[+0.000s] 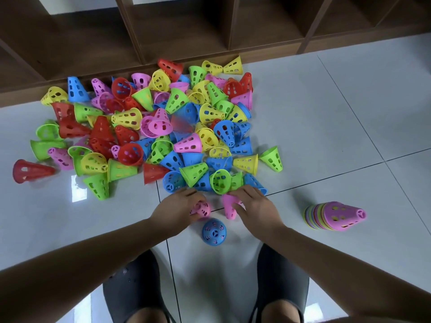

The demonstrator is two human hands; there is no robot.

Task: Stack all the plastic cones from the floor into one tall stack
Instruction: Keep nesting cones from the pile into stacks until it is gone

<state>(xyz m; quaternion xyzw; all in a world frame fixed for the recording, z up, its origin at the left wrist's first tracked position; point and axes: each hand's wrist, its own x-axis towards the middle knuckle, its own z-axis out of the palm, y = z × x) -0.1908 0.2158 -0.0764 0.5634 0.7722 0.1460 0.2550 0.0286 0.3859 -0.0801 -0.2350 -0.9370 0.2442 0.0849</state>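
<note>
Left hand [177, 212] grips a pink cone [202, 209], fingers curled over it. Right hand [255, 206] grips a second pink cone [229, 209] just beside the first. A blue cone [214, 232] stands upright on the tiled floor [326, 136], just nearer the person. The stack [335, 215] lies on its side, well to the right. The loose heap [163, 127] crowds the far side, up against a wooden shelf unit [186, 31]. Grey slippers [133, 287] show at the near edge.
</note>
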